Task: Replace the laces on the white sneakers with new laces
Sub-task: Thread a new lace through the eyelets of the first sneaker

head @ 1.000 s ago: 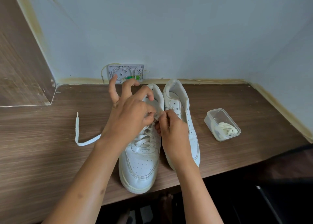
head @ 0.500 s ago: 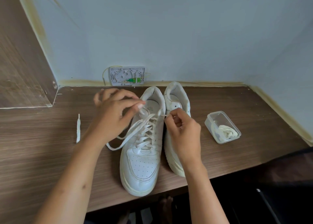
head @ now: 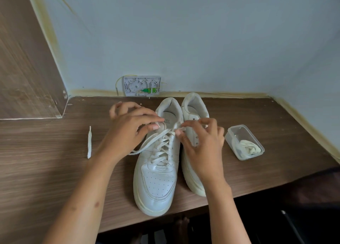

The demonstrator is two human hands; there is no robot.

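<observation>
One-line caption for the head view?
Both hands, left and right, work the lace at the laced sneaker's top eyelets.

Head view, steeply down, seemingly close.

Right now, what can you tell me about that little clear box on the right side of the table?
The box is a small rectangular tub of clear plastic with rounded corners, open at the top, with no lid in sight. It sits flat on the wooden table, turned at a slant, to the right of the two white sneakers and apart from them. Inside lies a bundled cream-white lace, filling mostly the nearer end. Neither hand touches it.
</observation>
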